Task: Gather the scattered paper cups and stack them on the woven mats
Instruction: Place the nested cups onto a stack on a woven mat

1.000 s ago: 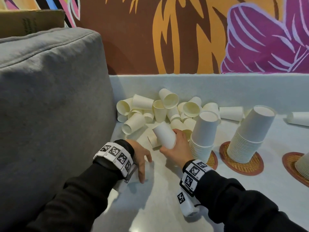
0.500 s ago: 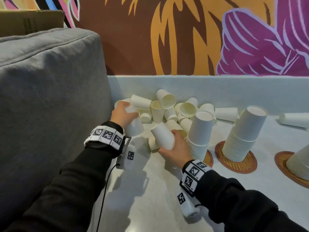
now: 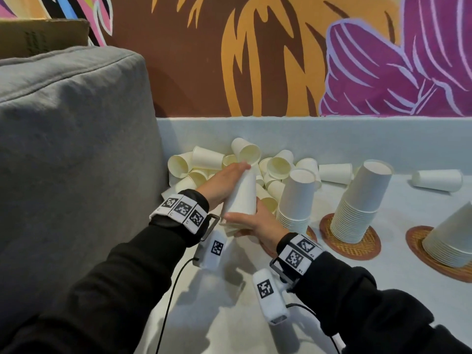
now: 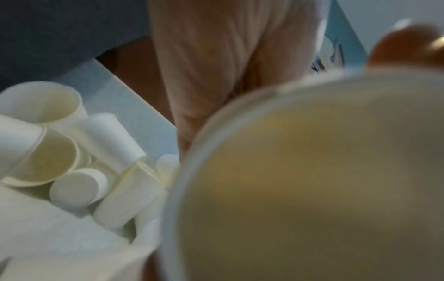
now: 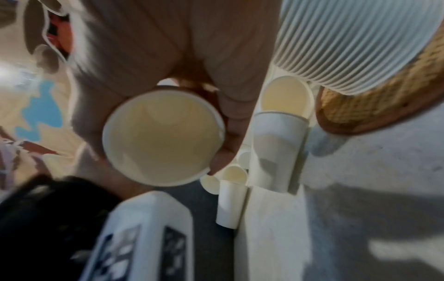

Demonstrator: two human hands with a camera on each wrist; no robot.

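Both hands meet on a white paper cup tilted bottom-up over the pale tabletop. My left hand lies along its upper side and holds it. My right hand grips the rim end from below. In the right wrist view the cup's open mouth sits ringed by fingers. Whether one cup sits over another I cannot tell. A heap of loose cups lies just behind. Three upside-down stacks stand on woven mats.
A grey cushion walls in the left side. A low ledge under the painted wall closes the back. Single cups lie on their sides at the back and far right. The nearest stack stands close beside my right hand.
My left hand reached into the heap, took a cup and brought it back onto the cup in my right hand. My right hand tipped its cup more upright.
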